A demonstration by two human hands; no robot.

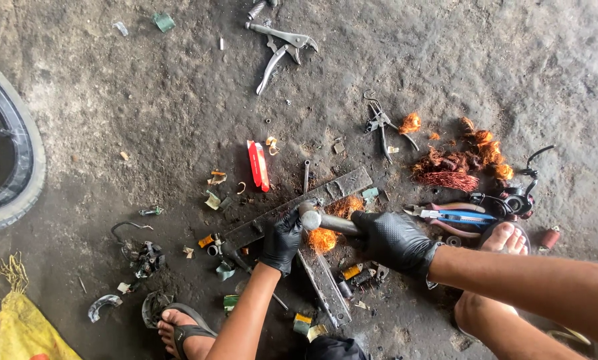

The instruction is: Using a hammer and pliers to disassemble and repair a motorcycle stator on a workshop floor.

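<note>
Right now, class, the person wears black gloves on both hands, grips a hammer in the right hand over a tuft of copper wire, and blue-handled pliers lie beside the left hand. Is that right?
Not quite. The blue-handled pliers lie beside the right hand, not the left hand. The head view shows it. Both gloves are black, and the right hand grips the hammer over the tuft of copper wire.

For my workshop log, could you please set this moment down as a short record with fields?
Setting: rough concrete floor, person squatting in sandals
Left hand: black glove, pressing on a flat metal bar
Right hand: black glove, gripping a hammer by its handle
Under hammer head: clump of copper wire
Nearby tools: locking pliers, small pliers, blue-handled cutters, red utility knife
Right side: pile of copper wire
Left edge: tyre, yellow sack
</note>
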